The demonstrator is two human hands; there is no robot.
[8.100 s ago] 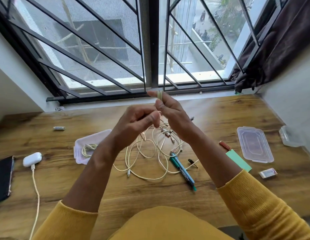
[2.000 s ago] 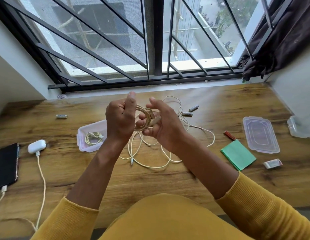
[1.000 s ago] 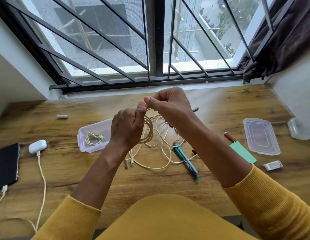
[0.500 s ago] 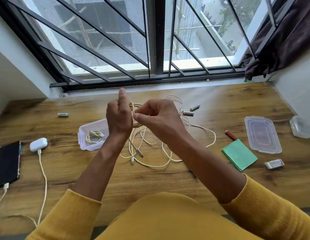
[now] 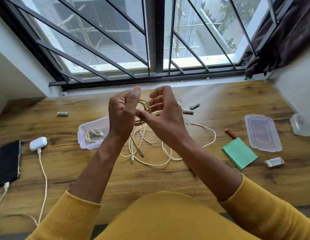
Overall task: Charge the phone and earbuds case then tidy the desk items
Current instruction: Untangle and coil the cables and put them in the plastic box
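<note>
Left hand (image 5: 122, 116) is up over the middle of the counter (image 5: 220, 101), fingers curled round a small coil of cream cable (image 5: 145, 108), thumb standing straight up beside the loops; right hand (image 5: 165, 116) is next to it, fingers bent and feeding the cable round, though whether they actually pinch the strand I cannot tell. And look below: the rest of that cable lies in loose loops (image 5: 164, 148) on the counter, two plugs showing at the near side of the heap, so there is plenty left to wind. Judging the step, this is coiling, and doing it well means even turns, each loop laid flat against the last, the left thumb coming down to trap them so nothing springs open. Slack should be drawn up slowly, because the loops look ready to knot if yanked. Just left of the hands sits an open plastic box (image 5: 93, 126) with a coiled cable (image 5: 94, 135) already in it, the likely home for this one. Over at the left edge the phone (image 5: 7, 161) and the earbuds case (image 5: 38, 143) each have a cable plugged in, so charging looks handled. Batteries (image 5: 188, 111), a green pad (image 5: 239, 153) and a lid (image 5: 262, 132) lie toward the right side.
</note>
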